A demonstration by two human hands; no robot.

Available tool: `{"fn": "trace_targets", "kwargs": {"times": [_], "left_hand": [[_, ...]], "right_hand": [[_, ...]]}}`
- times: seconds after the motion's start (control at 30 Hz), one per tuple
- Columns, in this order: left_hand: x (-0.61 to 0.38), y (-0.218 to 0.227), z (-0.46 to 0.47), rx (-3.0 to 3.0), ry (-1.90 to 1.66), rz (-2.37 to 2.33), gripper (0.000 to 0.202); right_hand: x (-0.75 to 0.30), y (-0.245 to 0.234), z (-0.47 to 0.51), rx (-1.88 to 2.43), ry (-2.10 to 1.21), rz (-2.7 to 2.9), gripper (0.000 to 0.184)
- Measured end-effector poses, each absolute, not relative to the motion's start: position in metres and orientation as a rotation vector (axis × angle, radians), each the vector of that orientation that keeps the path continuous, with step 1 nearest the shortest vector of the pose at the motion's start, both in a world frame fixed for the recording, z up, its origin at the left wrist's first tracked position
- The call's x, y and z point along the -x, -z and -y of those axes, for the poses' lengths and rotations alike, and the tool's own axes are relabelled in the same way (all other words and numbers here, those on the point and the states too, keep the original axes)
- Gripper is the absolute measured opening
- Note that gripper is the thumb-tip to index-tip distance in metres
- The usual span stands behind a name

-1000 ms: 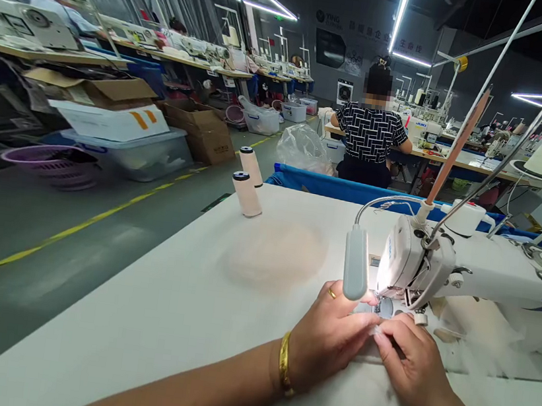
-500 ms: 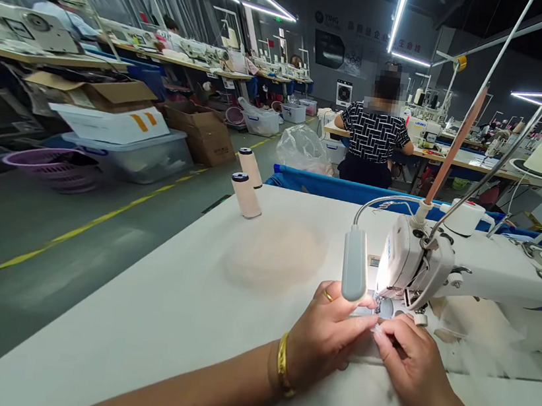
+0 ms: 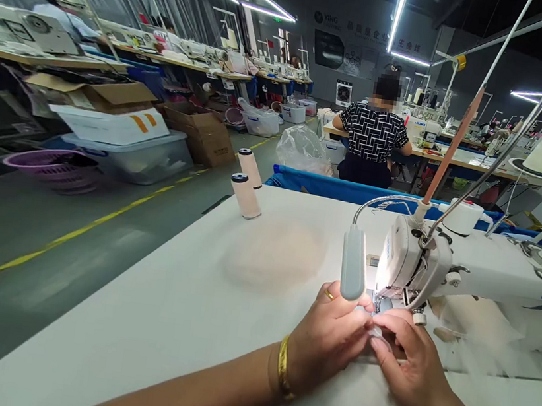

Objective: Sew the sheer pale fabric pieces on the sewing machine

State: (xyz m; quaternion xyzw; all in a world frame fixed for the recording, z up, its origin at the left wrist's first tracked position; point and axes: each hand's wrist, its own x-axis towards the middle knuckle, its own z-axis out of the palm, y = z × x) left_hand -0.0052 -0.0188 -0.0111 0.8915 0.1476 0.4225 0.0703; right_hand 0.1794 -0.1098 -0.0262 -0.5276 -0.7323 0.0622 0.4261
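Under the head of a white sewing machine [image 3: 396,259], both hands work close together by the lit needle area. My left hand [image 3: 327,340], with a ring and a gold bracelet, has its fingers closed on a thin whitish fabric [image 3: 380,337]. Facing it, my right hand [image 3: 417,362] pinches the same fabric between thumb and fingers. The sheer cloth falls toward the table's front edge, hard to tell from the white top. A grey lamp [image 3: 353,264] on a bent neck hangs just above my left fingers and hides part of them.
A beige sheer piece [image 3: 279,254] lies flat on the white table [image 3: 160,321]. Two pale thread cones [image 3: 246,196] stand near its far left corner. More sheer fabric [image 3: 475,323] lies under the machine arm. A co-worker [image 3: 373,133] sits ahead, beyond a blue cloth trough [image 3: 323,183].
My right fingers have shifted slightly up and left, and the thumb has dropped a little from the index finger. More of the fabric shows between my hands.
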Motion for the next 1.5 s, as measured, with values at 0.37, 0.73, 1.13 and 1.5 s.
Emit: {"fn": "trace_targets", "kwargs": {"times": [0.37, 0.73, 1.13, 1.5], "left_hand": [[0.020, -0.036, 0.061, -2.179, -0.811, -0.446, 0.008], [-0.003, 0.019, 0.033, -2.486, -0.623, -0.930, 0.015], [0.000, 0.027, 0.023, -2.837, -0.943, -0.464, 0.018], [-0.001, 0.025, 0.028, -2.856, -0.804, -0.614, 0.009]], "right_hand": [[-0.200, -0.026, 0.132, 1.154, -1.090, 1.755, 0.021], [-0.194, 0.002, 0.097, 1.699, -0.484, 1.909, 0.023], [-0.199, 0.025, 0.097, 1.662, 0.018, 2.003, 0.014], [-0.196, 0.014, 0.104, 1.473, -0.013, 2.216, 0.028]]}}
